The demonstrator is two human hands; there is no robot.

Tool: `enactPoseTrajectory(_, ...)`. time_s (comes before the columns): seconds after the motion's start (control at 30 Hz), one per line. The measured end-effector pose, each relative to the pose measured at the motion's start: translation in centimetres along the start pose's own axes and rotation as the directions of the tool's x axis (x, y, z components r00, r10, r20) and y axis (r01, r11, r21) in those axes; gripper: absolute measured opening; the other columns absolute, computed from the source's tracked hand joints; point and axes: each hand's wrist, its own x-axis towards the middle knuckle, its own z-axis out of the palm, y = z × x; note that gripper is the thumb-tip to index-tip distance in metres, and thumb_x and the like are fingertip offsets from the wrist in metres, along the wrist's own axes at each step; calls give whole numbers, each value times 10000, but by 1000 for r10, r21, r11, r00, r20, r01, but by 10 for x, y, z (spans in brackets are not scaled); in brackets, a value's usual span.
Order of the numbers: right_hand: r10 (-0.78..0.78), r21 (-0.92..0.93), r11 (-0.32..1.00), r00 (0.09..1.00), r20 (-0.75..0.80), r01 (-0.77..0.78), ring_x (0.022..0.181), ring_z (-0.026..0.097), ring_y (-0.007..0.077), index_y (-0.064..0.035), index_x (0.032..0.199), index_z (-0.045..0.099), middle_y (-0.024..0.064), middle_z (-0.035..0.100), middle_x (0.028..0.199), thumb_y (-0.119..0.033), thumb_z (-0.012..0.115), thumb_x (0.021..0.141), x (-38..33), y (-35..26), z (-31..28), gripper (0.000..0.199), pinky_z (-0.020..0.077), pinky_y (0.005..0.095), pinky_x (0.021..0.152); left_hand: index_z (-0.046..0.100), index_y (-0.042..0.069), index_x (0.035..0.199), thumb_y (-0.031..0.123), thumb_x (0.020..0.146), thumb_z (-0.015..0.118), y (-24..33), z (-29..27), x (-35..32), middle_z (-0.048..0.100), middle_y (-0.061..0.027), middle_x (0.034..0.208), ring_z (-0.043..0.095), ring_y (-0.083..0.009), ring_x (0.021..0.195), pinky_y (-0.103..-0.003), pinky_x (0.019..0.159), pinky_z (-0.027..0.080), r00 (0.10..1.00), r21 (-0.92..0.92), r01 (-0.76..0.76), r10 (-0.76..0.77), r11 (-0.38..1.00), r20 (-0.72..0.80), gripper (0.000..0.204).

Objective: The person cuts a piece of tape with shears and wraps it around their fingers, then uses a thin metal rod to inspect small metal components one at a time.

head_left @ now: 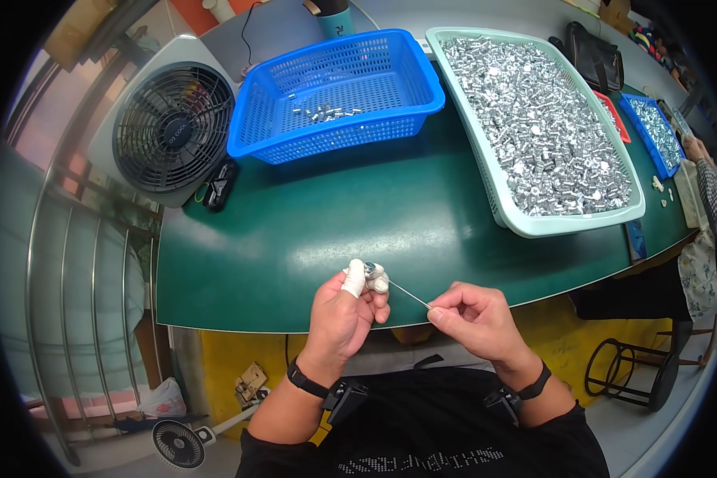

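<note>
Over the table's near edge, my left hand (349, 309) pinches a small shiny metal part (370, 269) between thumb and fingers. White coverings wrap the thumb and fingertips of that hand. My right hand (478, 319) grips the near end of a thin metal rod (410, 295) between thumb and forefinger. The rod slants up to the left, its far end at the left fingertips; whether it enters the metal part is hidden. A pale green basket (498, 209) at the right is heaped with small silver metal parts (534, 127). Farther left, a blue basket (334, 135) holds several similar parts (327, 113).
A box fan (175, 131) stands at the table's left, with a black object (221, 185) beside it. The green table (295, 231) has a curved front edge. At far right are a blue tray (653, 131) of parts, a black bag (593, 56) and another person's hand (695, 149).
</note>
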Motion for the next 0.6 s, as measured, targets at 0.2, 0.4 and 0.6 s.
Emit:
enactPoseTrajectory(0.2, 7, 21, 1000, 1000, 0, -7, 701, 495, 17, 23, 940, 685, -14, 601, 814, -21, 674, 909, 1, 0, 0, 55, 377, 184, 601, 598, 15, 1022, 300, 1043, 497, 0, 2, 0, 600, -78, 892, 538, -150, 718, -292, 581, 458, 1000, 9, 5, -5, 1000, -5, 304)
enactPoseTrajectory(0.4, 90, 137, 986, 995, 35, -94, 617, 482, 17, 36, 953, 665, 3, 613, 798, -49, 669, 927, 1, 0, -6, 89, 360, 186, 517, 633, -6, 1049, 249, 1037, 517, -1, -1, -1, 626, -71, 877, 555, -146, 708, -297, 581, 478, 997, 146, -74, 69, 987, 36, 281)
enactPoseTrajectory(0.6, 214, 371, 894, 967, 136, -250, 528, 409, 40, 54, 969, 649, 36, 572, 761, -18, 620, 946, 2, -2, -4, 81, 287, 204, 439, 654, -3, 1084, 179, 1013, 564, -2, 2, -4, 635, -74, 893, 563, -143, 701, -296, 597, 500, 992, 221, -110, 93, 969, 87, 215)
